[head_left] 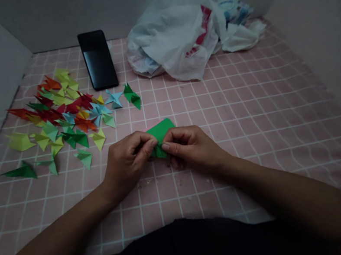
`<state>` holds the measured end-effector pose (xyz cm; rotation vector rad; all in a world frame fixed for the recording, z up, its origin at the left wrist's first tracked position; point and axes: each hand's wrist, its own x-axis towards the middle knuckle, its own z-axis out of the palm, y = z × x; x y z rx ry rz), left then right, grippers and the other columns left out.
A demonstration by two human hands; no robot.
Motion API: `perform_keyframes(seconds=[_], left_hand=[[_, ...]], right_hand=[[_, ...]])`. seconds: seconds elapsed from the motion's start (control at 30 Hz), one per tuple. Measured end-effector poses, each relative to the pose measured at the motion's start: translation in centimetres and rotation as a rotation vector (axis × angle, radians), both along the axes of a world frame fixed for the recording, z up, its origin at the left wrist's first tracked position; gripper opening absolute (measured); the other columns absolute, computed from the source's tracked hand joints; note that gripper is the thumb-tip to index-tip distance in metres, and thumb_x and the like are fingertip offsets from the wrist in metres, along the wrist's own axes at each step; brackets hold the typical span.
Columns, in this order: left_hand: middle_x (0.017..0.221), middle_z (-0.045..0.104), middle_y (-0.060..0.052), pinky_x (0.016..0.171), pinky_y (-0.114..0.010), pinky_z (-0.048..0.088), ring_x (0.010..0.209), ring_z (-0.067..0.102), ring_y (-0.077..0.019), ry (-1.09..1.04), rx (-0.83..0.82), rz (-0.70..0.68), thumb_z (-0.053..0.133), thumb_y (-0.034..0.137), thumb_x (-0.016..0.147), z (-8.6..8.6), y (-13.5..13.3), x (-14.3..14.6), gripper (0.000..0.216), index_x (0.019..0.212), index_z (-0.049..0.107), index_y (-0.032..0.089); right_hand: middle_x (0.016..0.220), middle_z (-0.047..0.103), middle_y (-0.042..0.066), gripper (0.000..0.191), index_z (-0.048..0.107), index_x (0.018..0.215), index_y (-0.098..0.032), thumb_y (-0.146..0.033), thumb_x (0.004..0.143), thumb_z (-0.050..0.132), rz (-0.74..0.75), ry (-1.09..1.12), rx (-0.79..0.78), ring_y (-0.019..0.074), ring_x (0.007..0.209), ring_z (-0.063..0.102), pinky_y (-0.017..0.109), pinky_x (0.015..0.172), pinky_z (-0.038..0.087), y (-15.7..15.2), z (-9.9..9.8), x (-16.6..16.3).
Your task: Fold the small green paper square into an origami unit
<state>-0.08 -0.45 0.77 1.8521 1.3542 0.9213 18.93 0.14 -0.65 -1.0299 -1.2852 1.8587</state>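
A green sheet of origami paper [161, 128] is held just above the table between both hands, partly folded along its near side. My left hand [131, 154] pinches its left part between thumb and forefinger. On the other side, my right hand [189, 144] grips the near right part the same way, thumb tip close to the left thumb. The fingers cover some of the folds. To the left lie several folded paper cranes [75, 137] in green, yellow, red, orange and light blue. A dark green crane [132, 95] sits a little apart, beyond my hands.
A black phone [98, 61] leans upright at the back. White plastic bags [173, 30] are bunched against the back wall, with a smaller clear bag [234, 10] at their right. Pink checked cloth [255, 121] covers the table, and pale walls [321, 30] enclose it on three sides.
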Motion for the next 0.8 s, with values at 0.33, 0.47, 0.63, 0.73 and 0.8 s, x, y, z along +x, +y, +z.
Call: perform_keyframes(seconds=[0.33,0.47,0.63,0.73,0.8], left_hand=[[0.063,0.065,0.001,0.054,-0.021,0.052,0.055,0.061,-0.0104,-0.363,-0.419,-0.054,0.067,0.028,0.086,0.25,0.01,0.60,0.018,0.073,0.063,0.017],[0.059,0.063,0.003,0.052,-0.020,0.049,0.052,0.058,-0.0095,-0.359,-0.426,-0.049,0.066,0.027,0.086,0.21,-0.02,0.72,0.018,0.072,0.061,0.017],[0.060,0.061,0.003,0.050,-0.019,0.047,0.051,0.057,-0.0085,-0.374,-0.430,-0.063,0.066,0.028,0.086,-0.10,-0.11,0.60,0.019,0.071,0.058,0.018],[0.061,0.060,0.004,0.049,-0.018,0.047,0.051,0.056,-0.0079,-0.391,-0.429,-0.068,0.066,0.028,0.086,-0.30,-0.25,0.57,0.019,0.072,0.057,0.018],[0.060,0.059,0.004,0.049,-0.018,0.048,0.051,0.055,-0.0077,-0.400,-0.424,-0.067,0.065,0.028,0.086,-0.36,-0.32,0.63,0.019,0.072,0.057,0.018]], right_hand=[[0.052,0.056,-0.006,0.024,0.056,0.072,-0.019,-0.034,0.087,0.068,-0.094,0.006,0.030,0.0067,0.041,0.050,0.018,0.038,0.037,0.14,-0.27,-0.02],[0.051,0.055,-0.006,0.025,0.055,0.071,-0.018,-0.033,0.087,0.068,-0.095,0.013,0.041,0.0061,0.040,0.048,0.017,0.038,0.035,0.07,-0.21,-0.11],[0.051,0.055,-0.006,0.024,0.055,0.071,-0.018,-0.031,0.086,0.067,-0.081,0.012,0.044,0.0057,0.040,0.048,0.017,0.038,0.035,0.01,-0.22,-0.19],[0.050,0.054,-0.007,0.022,0.055,0.072,-0.018,-0.030,0.086,0.067,-0.075,0.009,0.045,0.0056,0.041,0.047,0.016,0.039,0.035,-0.07,-0.21,-0.22],[0.049,0.055,-0.007,0.022,0.055,0.072,-0.018,-0.030,0.086,0.067,-0.074,0.020,0.035,0.0056,0.040,0.047,0.016,0.039,0.035,-0.14,-0.23,-0.25]])
